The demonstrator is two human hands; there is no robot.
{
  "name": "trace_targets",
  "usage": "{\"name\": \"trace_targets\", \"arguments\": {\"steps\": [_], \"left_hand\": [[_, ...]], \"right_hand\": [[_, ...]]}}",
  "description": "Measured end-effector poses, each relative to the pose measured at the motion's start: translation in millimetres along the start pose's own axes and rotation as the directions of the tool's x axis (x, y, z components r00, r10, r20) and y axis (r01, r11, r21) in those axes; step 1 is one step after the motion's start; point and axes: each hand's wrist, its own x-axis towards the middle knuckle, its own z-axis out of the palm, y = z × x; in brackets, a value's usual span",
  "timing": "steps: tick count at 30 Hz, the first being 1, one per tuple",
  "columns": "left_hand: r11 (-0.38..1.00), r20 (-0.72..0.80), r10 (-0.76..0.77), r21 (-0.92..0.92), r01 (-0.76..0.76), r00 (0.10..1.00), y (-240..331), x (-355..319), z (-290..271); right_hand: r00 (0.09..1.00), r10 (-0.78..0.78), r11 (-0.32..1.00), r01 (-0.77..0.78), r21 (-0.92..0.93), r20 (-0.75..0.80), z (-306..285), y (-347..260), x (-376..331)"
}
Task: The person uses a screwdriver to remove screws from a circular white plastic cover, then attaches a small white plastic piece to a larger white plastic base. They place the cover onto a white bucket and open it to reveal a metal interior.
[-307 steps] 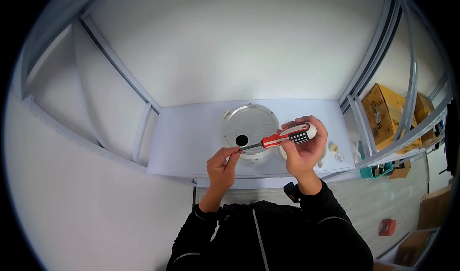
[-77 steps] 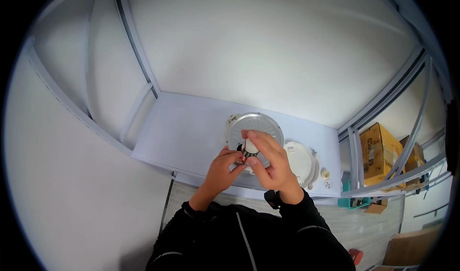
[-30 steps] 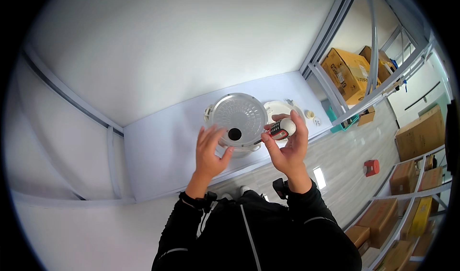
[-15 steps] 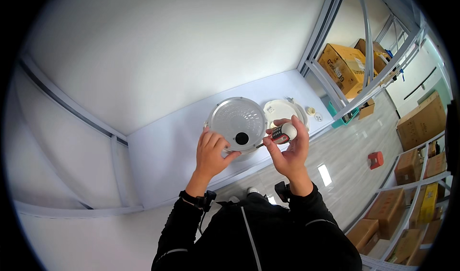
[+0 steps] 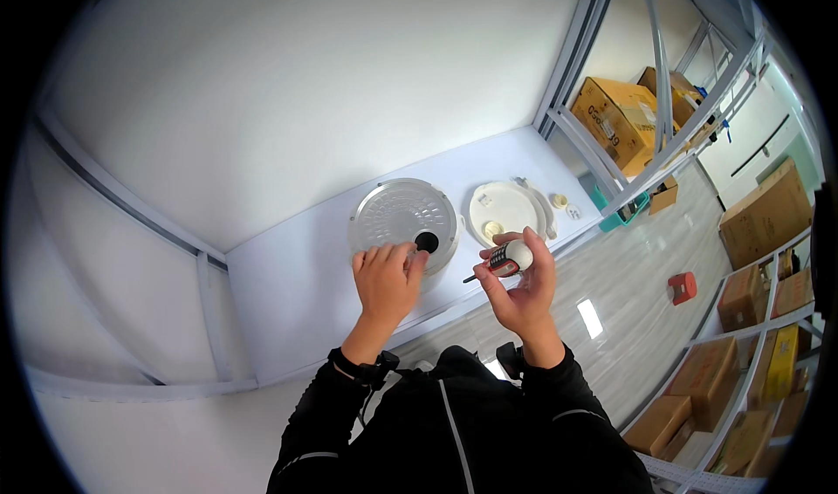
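Note:
A round silver metal housing [image 5: 406, 210] with a dimpled face and a black round spot rests on the white table, left of its middle. My left hand [image 5: 384, 276] has its fingers curled over the near rim and the thumb beside the black spot. To the right, my right hand [image 5: 524, 298] is closed round a screwdriver [image 5: 504, 260] with a red, black and white handle. Its thin shaft points left, apart from the housing. Behind that hand lies a round white plastic cover [image 5: 506, 199] with a small cream round part [image 5: 493, 229] in it.
Further right on the white table [image 5: 288, 258] are a small cream cap [image 5: 558, 201] and a small clear disc [image 5: 573, 212]. A metal frame post [image 5: 580, 53] rises at the back right. Cardboard boxes [image 5: 615, 123], a teal crate [image 5: 624, 213] and a red stool [image 5: 683, 287] stand beyond.
The metal housing has shifted left and turned slightly under my left hand. The screwdriver's tip has come away from the housing's rim, leaving a gap.

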Motion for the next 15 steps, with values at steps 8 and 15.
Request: {"name": "trace_targets", "arguments": {"steps": [8, 15], "left_hand": [[0.989, 0.236, -0.111, -0.074, 0.131, 0.965, -9, 20, -6], [0.997, 0.158, -0.05, -0.058, 0.059, 0.986, -11, 18, 7]], "right_hand": [[0.997, 0.036, 0.998, -0.04, -0.054, -0.062, -23, 2, -7], [0.996, 0.063, 0.997, -0.066, -0.04, -0.069, -29, -2, -16]]}}
